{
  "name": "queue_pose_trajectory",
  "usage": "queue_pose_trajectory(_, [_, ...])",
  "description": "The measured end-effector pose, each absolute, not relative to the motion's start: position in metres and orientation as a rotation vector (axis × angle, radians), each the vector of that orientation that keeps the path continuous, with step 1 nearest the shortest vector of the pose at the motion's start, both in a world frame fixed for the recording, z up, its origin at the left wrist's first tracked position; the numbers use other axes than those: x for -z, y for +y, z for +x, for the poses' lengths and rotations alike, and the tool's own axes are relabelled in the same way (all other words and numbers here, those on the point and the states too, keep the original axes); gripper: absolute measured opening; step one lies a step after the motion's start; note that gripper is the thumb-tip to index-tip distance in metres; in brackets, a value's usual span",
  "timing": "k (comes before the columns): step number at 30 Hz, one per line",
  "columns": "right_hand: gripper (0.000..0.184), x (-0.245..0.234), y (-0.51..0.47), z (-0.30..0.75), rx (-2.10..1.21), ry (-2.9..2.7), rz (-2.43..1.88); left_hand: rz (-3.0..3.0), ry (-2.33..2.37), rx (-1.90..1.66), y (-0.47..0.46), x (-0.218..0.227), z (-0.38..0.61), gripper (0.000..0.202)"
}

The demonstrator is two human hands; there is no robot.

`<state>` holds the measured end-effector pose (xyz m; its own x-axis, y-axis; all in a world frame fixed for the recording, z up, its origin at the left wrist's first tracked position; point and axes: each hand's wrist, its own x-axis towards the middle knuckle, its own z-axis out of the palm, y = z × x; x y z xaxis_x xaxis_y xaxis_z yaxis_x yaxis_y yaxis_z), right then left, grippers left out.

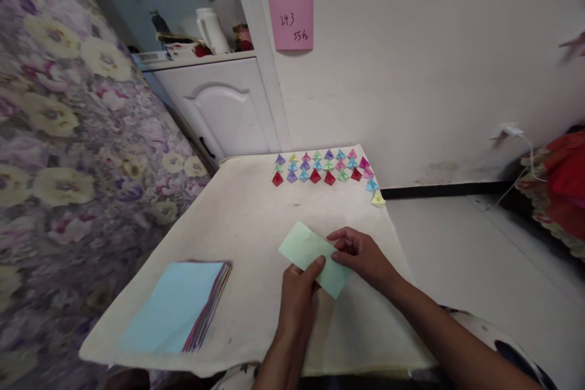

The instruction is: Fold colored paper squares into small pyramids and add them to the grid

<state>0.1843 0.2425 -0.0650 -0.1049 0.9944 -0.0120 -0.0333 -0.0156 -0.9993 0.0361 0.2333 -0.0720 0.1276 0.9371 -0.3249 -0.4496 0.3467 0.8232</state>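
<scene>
A pale green sheet of paper (307, 246), rectangular in outline, is held slanted above the cloth-covered table (256, 213). My left hand (299, 292) grips its lower edge, thumb on top and fingers underneath. At the sheet's right edge, my right hand (359, 253) pinches it between thumb and fingers. Beyond the hands, several small folded paper pieces (315, 176) in red, blue, green, purple, pink and yellow sit in rows along the far edge. To the left lies a stack of coloured paper (178, 304) with a light blue sheet on top.
A floral curtain (59, 152) hangs along the left side. Behind the table stand a white cabinet (223, 106) and a wall bearing a pink note (291, 19). A white jug (212, 30) rests on the cabinet shelf. At far right, a charger (512, 131) is plugged into the wall beside red fabric (569, 170).
</scene>
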Motion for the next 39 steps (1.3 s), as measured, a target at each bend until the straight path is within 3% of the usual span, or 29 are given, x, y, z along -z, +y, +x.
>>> queue_pose_trajectory(10, [0.033, 0.055, 0.234, 0.189, -1.398, -1.274, -0.988, 0.592, 0.869, -1.194, 0.236, 0.067, 0.023, 0.023])
queue_pose_trajectory(18, [0.043, 0.053, 0.226, 0.176, -1.358, -1.257, -1.008, 0.532, 0.755, -1.293, 0.233, 0.059, 0.024, 0.035])
queue_pose_trajectory(32, [0.024, 0.061, 0.22, 0.172, -1.165, -1.439, -0.966, 0.48, 0.889, -1.384, 0.232, 0.06, 0.024, 0.032])
queue_pose_trajectory(39, [0.034, 0.071, 0.223, 0.162, -0.932, -1.609, -0.972, 0.487, 0.885, -1.357, 0.228, 0.063, 0.027, 0.029])
